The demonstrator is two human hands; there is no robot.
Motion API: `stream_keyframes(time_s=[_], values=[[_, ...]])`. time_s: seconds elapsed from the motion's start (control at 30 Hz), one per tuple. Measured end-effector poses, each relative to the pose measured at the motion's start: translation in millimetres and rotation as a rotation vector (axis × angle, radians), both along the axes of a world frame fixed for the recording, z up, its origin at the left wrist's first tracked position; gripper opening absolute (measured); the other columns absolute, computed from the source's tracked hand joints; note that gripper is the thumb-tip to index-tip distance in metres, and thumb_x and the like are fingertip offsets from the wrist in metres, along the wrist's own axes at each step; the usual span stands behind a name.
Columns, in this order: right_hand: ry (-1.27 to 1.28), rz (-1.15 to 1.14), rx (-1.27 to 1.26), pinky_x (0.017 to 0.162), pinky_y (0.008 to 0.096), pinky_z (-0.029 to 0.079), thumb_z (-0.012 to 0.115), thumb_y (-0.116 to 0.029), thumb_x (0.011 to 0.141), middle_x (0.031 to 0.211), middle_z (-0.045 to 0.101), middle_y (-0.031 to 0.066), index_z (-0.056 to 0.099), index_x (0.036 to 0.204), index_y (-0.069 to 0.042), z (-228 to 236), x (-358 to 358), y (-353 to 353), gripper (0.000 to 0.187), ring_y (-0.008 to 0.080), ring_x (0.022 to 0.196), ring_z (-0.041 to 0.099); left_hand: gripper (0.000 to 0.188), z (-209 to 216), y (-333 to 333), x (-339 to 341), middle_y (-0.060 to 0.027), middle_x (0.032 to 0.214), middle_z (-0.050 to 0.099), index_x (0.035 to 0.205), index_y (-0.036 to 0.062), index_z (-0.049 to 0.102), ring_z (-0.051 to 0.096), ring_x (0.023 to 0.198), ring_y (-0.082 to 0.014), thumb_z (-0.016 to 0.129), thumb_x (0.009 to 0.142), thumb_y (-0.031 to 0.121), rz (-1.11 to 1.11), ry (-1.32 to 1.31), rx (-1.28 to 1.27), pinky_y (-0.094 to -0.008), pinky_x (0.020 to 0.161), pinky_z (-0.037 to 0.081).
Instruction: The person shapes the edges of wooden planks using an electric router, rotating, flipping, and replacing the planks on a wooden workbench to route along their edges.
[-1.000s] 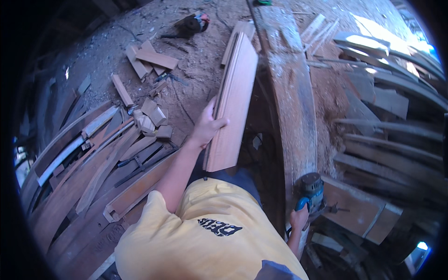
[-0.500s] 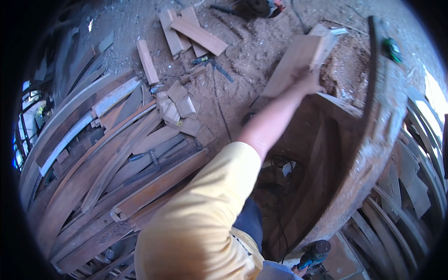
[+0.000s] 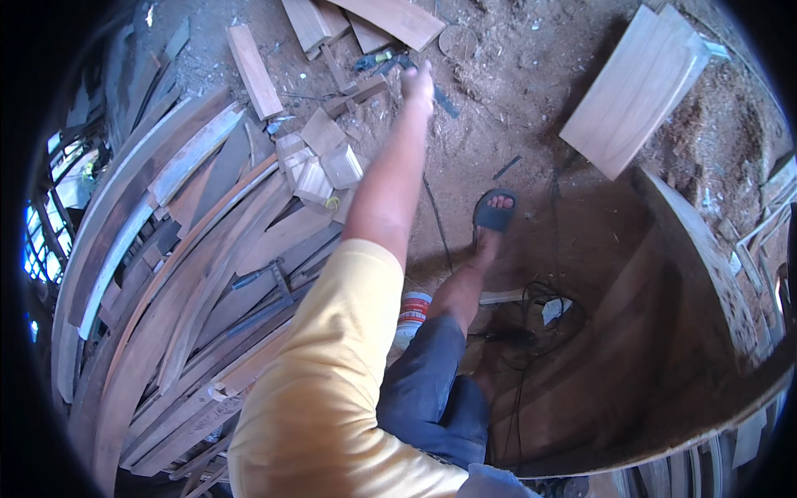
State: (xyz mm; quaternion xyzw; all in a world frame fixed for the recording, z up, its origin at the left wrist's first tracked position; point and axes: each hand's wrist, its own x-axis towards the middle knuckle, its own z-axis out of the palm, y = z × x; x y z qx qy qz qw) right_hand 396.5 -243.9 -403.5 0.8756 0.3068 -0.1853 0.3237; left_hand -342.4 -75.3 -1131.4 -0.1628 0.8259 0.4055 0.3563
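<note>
My left hand (image 3: 418,85), on a bare arm with a yellow sleeve, reaches far forward over the ground. Its fingers look apart, slightly blurred, with nothing visible in them. Just below it lies a dark, flat strip (image 3: 447,102), partly hidden by the hand. A dark tool with a green-yellow part (image 3: 372,61) rests beside the fingertips. Short wooden boards (image 3: 398,21) lie just beyond. My right hand is out of view; a dark shape at the lower edge is too hidden to name.
A broad, thick board (image 3: 635,91) stands at the far right near sawdust. A large curved wooden panel (image 3: 706,274) bends round the right side. Wood offcuts (image 3: 320,170) and long curved planks (image 3: 178,290) crowd the left. A paint bucket (image 3: 411,315) and black cable (image 3: 531,332) sit near my legs.
My left hand has left the thick board at the right and swung left toward the dark strip and tool. My right hand, earlier on a teal power tool, has dropped out of view.
</note>
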Motion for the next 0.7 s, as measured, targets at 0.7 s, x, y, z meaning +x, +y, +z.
stream_keyframes(time_s=[0.7], values=[[0.02, -0.036, -0.014, 0.105, 0.0439, 0.046, 0.077, -0.004, 0.073, 0.12, 0.068, 0.0269, 0.055, 0.136, 0.01, -33.4, -22.2, 5.0, 0.068, 0.0409, 0.115, 0.065, 0.09, 65.8, 76.8, -119.0, -0.0217, 0.16, 0.039, 0.16, 0.0023, 0.027, 0.051, 0.139, -0.0383, 0.08, 0.092, 0.025, 0.405, 0.153, 0.322, -0.0531, 0.104, 0.055]])
